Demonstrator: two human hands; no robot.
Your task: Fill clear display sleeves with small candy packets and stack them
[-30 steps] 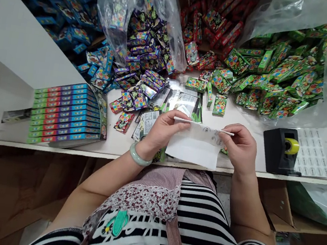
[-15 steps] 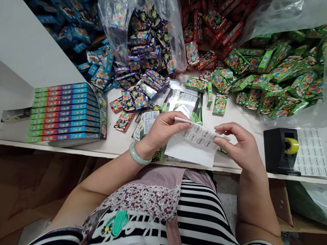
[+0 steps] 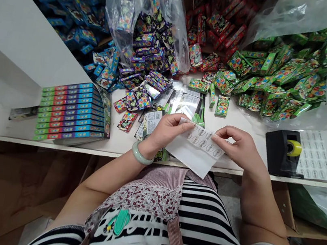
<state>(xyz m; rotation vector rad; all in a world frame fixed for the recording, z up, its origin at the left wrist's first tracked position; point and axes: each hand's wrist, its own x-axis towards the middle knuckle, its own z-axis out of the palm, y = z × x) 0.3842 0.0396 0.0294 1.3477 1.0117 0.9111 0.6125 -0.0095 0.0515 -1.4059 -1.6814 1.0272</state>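
Note:
A white sheet of round printed stickers (image 3: 203, 143) is in front of me, folded so that its blank lower part (image 3: 196, 160) hangs slanting over the table's front edge. My left hand (image 3: 166, 132), below which a pale green bangle circles the wrist, pinches the sheet's upper left part between thumb and fingers. At the upper right edge, thumb and forefinger of my right hand (image 3: 236, 146) are pressed together on the sheet. Whether a single sticker is between those fingertips is too small to tell. Printed cards (image 3: 153, 121) lie just left of the sheet, partly covered by my left hand.
Small blue (image 3: 86, 35), purple (image 3: 146, 50), red (image 3: 232, 34) and green boxes (image 3: 292, 84) heap up along the back, some inside clear plastic bags. At left is a stack of multicoloured boxes (image 3: 72, 113). A black tape dispenser (image 3: 278, 152) stands right, beside another sticker sheet (image 3: 315, 155).
The sticker sheet has tilted, its right side dropping lower. My right thumb and forefinger, slightly apart before, have come together at its edge. The whole view has shifted slightly.

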